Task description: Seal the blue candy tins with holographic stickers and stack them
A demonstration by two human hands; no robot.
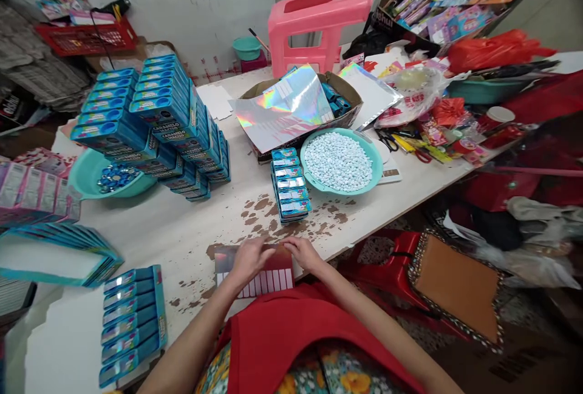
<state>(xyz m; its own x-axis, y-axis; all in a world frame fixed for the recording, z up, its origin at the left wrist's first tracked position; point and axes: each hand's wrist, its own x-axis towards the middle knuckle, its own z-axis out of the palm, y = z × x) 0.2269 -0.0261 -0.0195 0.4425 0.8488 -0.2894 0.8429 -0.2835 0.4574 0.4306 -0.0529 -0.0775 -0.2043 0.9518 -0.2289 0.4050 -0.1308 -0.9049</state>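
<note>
A shiny sticker sheet (262, 283) with a row of pale rectangular labels lies at the table's front edge, close to my body. My left hand (249, 258) rests over its upper middle, fingers stretched forward and thumb apart. At the sheet's far right corner is my right hand (304, 253), thumb and fingertips drawn together; whatever they pinch is too small to make out. Just beyond both hands stands a short row of blue candy boxes (291, 186). Beside it, a turquoise basin (379, 168) holds many small white candies (337, 160).
Tall stacks of blue boxes (177, 121) stand back left, near a basin of blue-wrapped pieces (116, 178). More blue boxes (132, 321) lie front left. Behind are a carton with holographic sheets (286, 102) and a pink stool (319, 23). A red chair (392, 266) stands right.
</note>
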